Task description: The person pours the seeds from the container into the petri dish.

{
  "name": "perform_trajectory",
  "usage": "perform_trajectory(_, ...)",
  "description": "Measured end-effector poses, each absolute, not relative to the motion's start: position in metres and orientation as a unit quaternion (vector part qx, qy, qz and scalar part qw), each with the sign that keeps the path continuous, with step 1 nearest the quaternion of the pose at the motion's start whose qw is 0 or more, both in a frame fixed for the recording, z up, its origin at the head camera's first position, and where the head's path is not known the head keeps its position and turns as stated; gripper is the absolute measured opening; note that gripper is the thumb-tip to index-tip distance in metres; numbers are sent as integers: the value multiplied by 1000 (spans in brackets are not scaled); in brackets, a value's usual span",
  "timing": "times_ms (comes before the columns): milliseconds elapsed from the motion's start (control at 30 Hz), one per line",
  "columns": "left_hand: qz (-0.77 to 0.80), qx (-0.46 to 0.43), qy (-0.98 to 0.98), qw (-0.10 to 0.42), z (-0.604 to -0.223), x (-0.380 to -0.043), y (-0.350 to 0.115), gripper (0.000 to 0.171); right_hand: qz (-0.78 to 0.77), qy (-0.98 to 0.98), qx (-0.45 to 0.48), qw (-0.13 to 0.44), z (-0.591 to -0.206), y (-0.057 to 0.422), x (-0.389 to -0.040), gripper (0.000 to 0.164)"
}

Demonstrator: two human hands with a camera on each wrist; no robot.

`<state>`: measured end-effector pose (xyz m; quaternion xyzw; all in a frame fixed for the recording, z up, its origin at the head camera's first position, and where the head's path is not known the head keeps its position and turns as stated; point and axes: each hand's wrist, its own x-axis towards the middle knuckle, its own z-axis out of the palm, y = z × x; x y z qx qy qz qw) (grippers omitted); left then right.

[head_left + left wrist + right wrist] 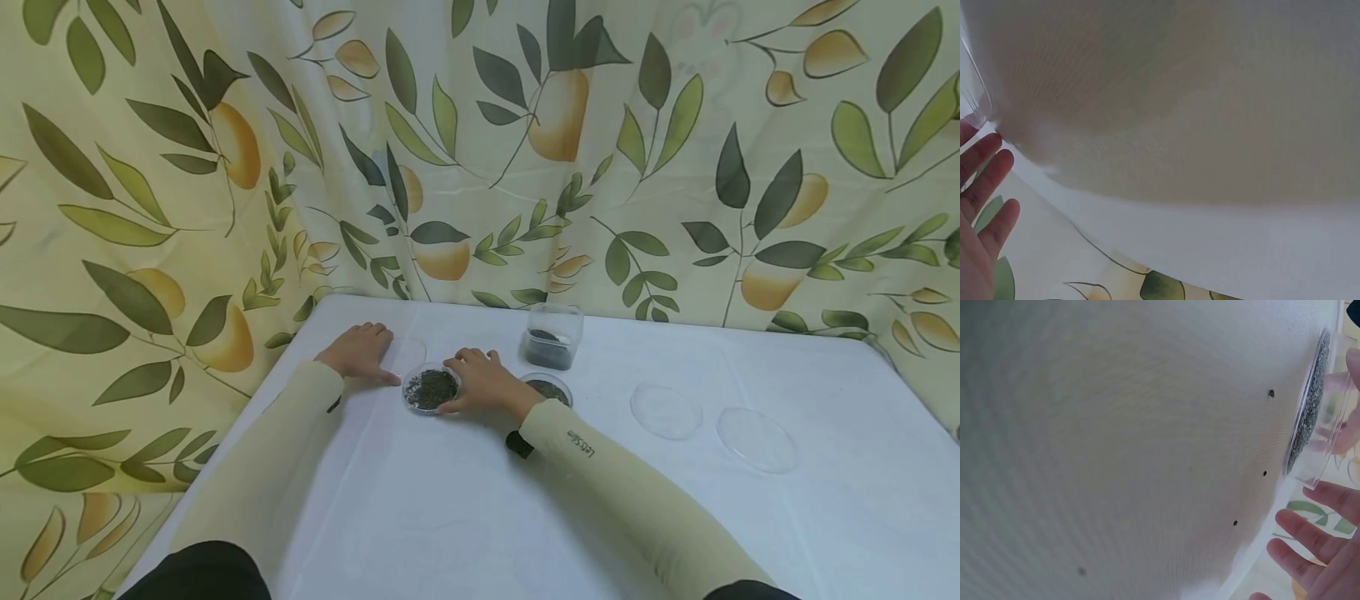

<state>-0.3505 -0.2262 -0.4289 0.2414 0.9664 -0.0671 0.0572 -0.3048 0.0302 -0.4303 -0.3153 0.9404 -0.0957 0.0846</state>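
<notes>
So there's a petri dish [431, 389] of dark granules sitting flat on the white surface [465, 508], and I'm using that as the landmark. Some white stuff shows among the granules along its left side. The right hand [483, 386] is on the dish's right edge, thumb at the near side and fingers at the far side, so it's got a light grip on the rim. The left hand [363, 352] is just left of the dish, fingers spread wide, thumb pointing at the dish's left edge. A clear round plastic piece [405, 357] lies right behind the dish, next to that left hand; can't tell if it's a lid.

Right of the dish, partly hidden by the right wrist, is a second granule-filled dish [550, 386]. Farther back on that side stands a clear square tub [553, 333] with dark grains in the bottom. Well off to the right of the landmark dish are two clear plastic discs [666, 411], lying near each other. Behind everything hangs a leaf-and-fruit print curtain [480, 142].
</notes>
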Motion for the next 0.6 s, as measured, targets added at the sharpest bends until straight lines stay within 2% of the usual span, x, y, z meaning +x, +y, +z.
perform_trajectory(267,-50,248,967,33,-430,-348,-227,95,-100,940,-316,74,-434,30,-306,84)
perform_trajectory(600,-46,231,972,-7,-428,-340,-225,105,-110,939,-315,81,-432,31,-304,84)
